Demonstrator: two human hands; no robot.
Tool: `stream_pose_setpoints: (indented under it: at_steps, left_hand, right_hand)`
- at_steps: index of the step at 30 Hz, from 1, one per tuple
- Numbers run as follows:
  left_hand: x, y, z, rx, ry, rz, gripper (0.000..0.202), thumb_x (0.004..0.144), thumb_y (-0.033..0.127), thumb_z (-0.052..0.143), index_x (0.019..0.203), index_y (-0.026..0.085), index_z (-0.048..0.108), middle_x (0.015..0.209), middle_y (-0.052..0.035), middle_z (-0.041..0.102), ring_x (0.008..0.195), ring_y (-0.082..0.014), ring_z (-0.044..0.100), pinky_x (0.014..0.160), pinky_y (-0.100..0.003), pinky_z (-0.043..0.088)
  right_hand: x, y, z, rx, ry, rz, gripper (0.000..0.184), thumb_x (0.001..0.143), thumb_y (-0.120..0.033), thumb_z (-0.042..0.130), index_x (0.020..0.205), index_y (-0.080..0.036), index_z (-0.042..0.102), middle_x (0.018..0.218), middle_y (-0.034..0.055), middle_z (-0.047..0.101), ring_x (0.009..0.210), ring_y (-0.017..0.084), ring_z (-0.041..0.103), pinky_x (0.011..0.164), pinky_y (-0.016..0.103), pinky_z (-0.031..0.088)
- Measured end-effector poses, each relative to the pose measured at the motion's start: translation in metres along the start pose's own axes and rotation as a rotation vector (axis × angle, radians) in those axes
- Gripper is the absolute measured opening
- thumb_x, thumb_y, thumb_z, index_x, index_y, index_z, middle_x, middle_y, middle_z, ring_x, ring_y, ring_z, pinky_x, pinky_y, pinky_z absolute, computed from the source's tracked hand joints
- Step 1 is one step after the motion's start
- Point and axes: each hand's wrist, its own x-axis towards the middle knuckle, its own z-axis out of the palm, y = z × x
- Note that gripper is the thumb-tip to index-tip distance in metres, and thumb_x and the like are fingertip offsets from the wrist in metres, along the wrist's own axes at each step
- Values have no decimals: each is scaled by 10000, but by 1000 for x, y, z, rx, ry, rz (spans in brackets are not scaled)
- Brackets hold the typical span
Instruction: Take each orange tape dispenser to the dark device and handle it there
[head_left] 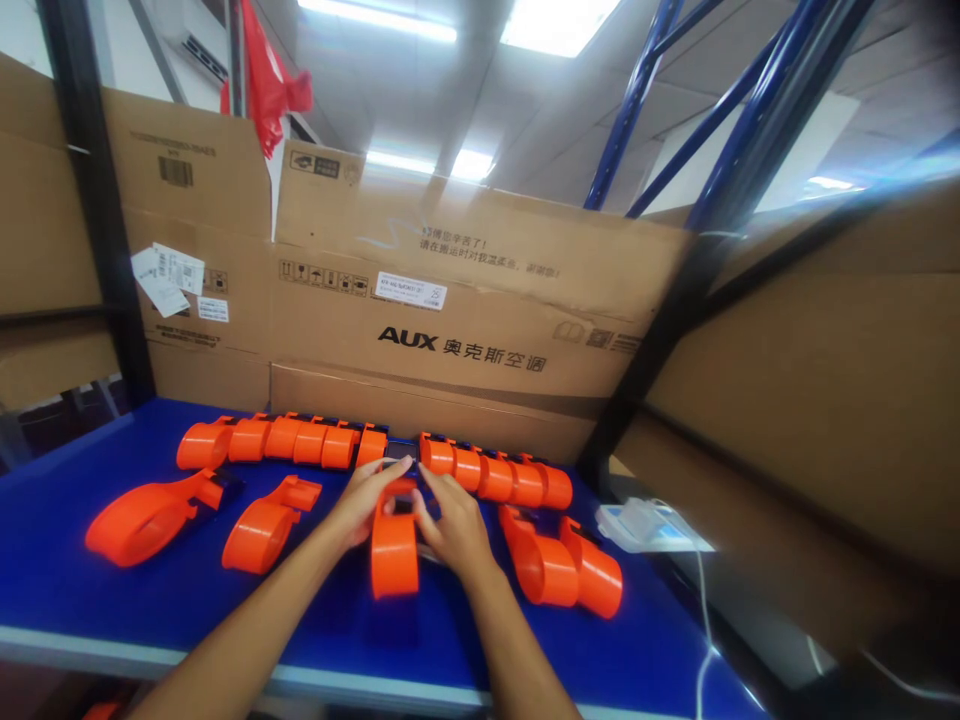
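Orange bands [281, 438]: 11 rear, 4 front | left hand [362, 502], right hand [459, 525]: pinching 1 band [394, 562]

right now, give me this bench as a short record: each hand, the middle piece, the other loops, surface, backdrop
left hand: fingers by the top of the middle orange loop
right hand: at the same loop's other side
middle loop: between the hands; exact grip unclear
back row: orange loops
front left: two orange loops, apart
front right: two more, close together
surface: blue tabletop
backdrop: printed cardboard
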Motion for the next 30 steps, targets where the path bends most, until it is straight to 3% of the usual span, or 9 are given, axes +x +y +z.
stream_pose_setpoints:
  at_steps: [3, 9, 13, 17, 20, 24, 26, 30]
  left_hand:
    - [0, -2, 1, 73, -10, 51, 427, 687, 542, 774, 802, 149, 655, 621, 25, 593, 340, -39, 429, 331, -185, 274]
    - [-1, -4, 0, 197, -34, 127, 408, 712, 532, 755, 795, 143, 669, 623, 16, 598, 334, -36, 413, 340, -191, 282]
    - [-1, 1, -1, 144, -97, 77, 400, 731, 536, 740, 800, 155, 639, 489, 40, 542, 300, -48, 378, 339, -197, 243]
    - [0, 5, -2, 80, -88, 40, 412, 708, 526, 758, 828, 159, 616, 587, -15, 654, 296, -46, 389, 338, -202, 226]
    - [1, 7, -4, 41, -9, 61, 417, 689, 521, 768, 820, 160, 608, 624, -20, 673, 309, -43, 403, 340, -199, 240]
    - [2, 9, -8, -10, -10, 42, 411, 695, 532, 758, 781, 164, 596, 508, 23, 594, 309, -56, 401, 345, -198, 267]
    - [2, 10, -9, -29, -13, 35, 403, 698, 519, 761, 795, 164, 597, 516, 19, 605, 313, -58, 401, 346, -197, 274]
    - [2, 8, -7, -33, -7, 23, 411, 697, 496, 769, 867, 161, 602, 746, -64, 729, 329, -47, 413, 344, -195, 280]
  right_hand:
    - [1, 0, -1, 64, 61, 66, 359, 906, -305, 569, 1237, -180, 631, 938, 97, 712, 703, 179, 646, 700, 305, 559]
    - [0, -9, 1, 207, 83, 173, 296, 876, -282, 565, 1134, -177, 663, 890, 64, 709, 619, 149, 619, 590, 252, 514]
    - [4, -7, -4, 357, 127, 307, 299, 955, -334, 435, 937, -157, 675, 757, 45, 701, 587, 149, 609, 563, 241, 483]
    - [7, 5, -10, 349, 204, 420, 362, 965, -373, 398, 804, -158, 641, 690, 30, 682, 528, 140, 565, 512, 231, 428]
    - [5, 14, -11, 143, 138, 417, 289, 898, -332, 479, 720, -179, 648, 628, 14, 653, 566, 160, 574, 516, 231, 395]
    - [-4, 23, -7, -87, -71, 511, 184, 810, -260, 574, 658, -202, 660, 595, 18, 651, 554, 171, 601, 496, 231, 352]
    - [-9, 25, -6, -136, -130, 520, 113, 784, -240, 615, 703, -208, 687, 624, 28, 674, 569, 174, 626, 494, 226, 344]
    - [-14, 24, -6, -203, -159, 481, 117, 789, -289, 654, 863, -231, 724, 696, 41, 707, 612, 188, 661, 495, 224, 334]
